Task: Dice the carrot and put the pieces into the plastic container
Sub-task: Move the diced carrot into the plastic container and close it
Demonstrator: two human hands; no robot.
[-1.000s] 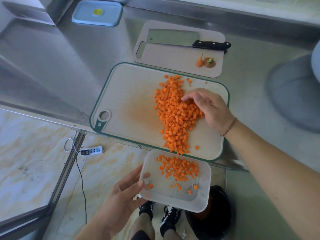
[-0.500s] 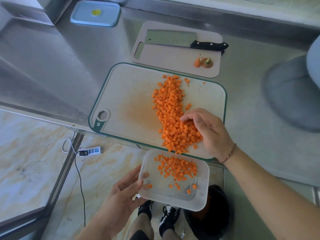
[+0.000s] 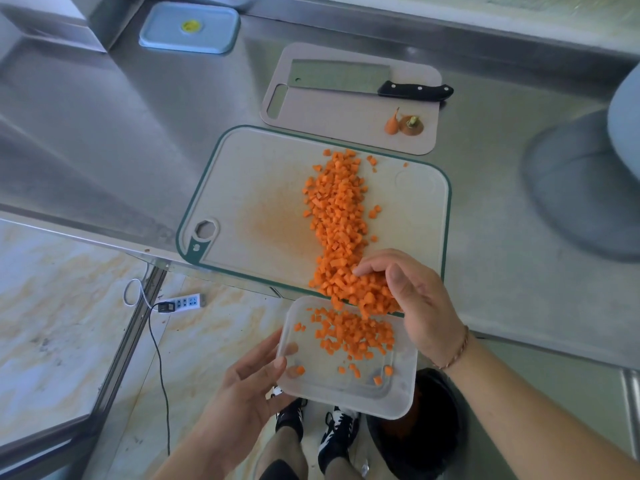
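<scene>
Right hand (image 3: 412, 299) swept nearer, cupped open behind carrot dice (image 3: 337, 216), left hand (image 3: 249, 382) gripping plastic container (image 3: 398, 393)

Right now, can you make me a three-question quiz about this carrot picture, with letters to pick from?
1. Where is the cleaver?
A. On the small grey board at the back
B. In the plastic container
C. On the floor

2. What colour is the edge of the big cutting board?
A. Red
B. Green
C. Yellow

3. What is the left hand doing?
A. Holding the cleaver
B. Resting flat on the counter
C. Holding the plastic container below the counter edge

Answers:
1 A, the cleaver lies flat on the small grey board beside two carrot ends.
2 B, a green band runs round the big board.
3 C, its thumb and fingers grip the container's left rim, while the right hand pushes diced carrot off the board into it.
</scene>
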